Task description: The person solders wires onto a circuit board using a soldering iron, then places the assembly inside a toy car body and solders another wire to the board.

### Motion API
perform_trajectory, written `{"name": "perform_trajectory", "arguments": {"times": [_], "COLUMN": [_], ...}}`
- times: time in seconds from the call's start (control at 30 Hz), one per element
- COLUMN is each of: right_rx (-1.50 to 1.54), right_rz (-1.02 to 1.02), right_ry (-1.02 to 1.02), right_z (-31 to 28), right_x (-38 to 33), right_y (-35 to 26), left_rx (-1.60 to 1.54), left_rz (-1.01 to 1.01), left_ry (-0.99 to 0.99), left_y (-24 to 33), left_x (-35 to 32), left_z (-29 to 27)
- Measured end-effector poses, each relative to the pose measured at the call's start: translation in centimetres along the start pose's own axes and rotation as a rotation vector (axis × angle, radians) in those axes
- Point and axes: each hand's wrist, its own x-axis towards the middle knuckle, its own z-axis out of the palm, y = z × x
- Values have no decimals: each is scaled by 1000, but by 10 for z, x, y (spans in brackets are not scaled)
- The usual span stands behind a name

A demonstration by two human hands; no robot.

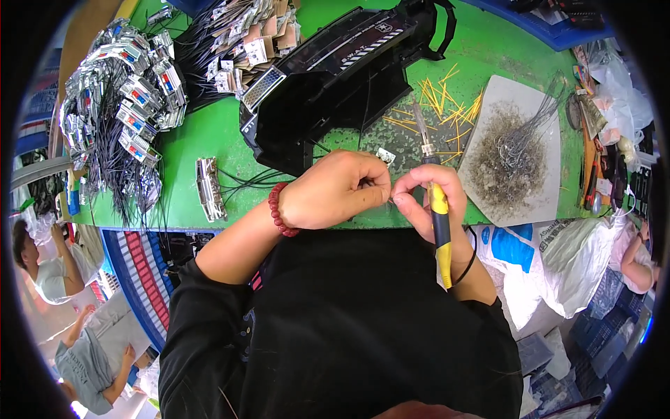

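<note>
At the bench's [209, 140] near edge, the left hand [335, 188] is curled, fingertips pinching a thin wire [380, 199] that meets the right hand [429, 199]. The right hand grips a yellow-handled soldering iron [438, 216], its tip pointing away. Toward the right edge, a grey tray [544, 119] holds wire scraps [506, 153].

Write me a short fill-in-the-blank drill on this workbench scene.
1. The right hand holds a soldering iron with a ____ and black handle.
2. The left hand wears a bracelet of ____ beads.
3. The table top is ____.
Missing words: yellow; red; green
</note>
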Motion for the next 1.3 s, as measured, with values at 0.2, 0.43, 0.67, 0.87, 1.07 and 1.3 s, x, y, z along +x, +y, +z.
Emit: {"name": "perform_trajectory", "arguments": {"times": [0.2,0.43,0.67,0.87,1.07,1.3], "right_rx": [33,48,47,-127,-43,-158], "right_rz": [2,222,320,214,162,156], "right_ry": [216,405,460,508,404,306], "right_z": [18,9,-23,-26,-23,-22], "right_x": [-7,-11,-39,-52,-47,-43], "right_y": [8,-1,-5,9,3,2], "left_rx": [132,581,703,726,769,752], "left_rz": [-25,107,-20,-17,-16,-13], "left_ry": [151,328,306,265,278,296], "left_y": [7,5,-15,-14,-16,-18], "left_x": [-5,5,15,22,24,23], "left_z": [8,17,20,17,19,20]}}
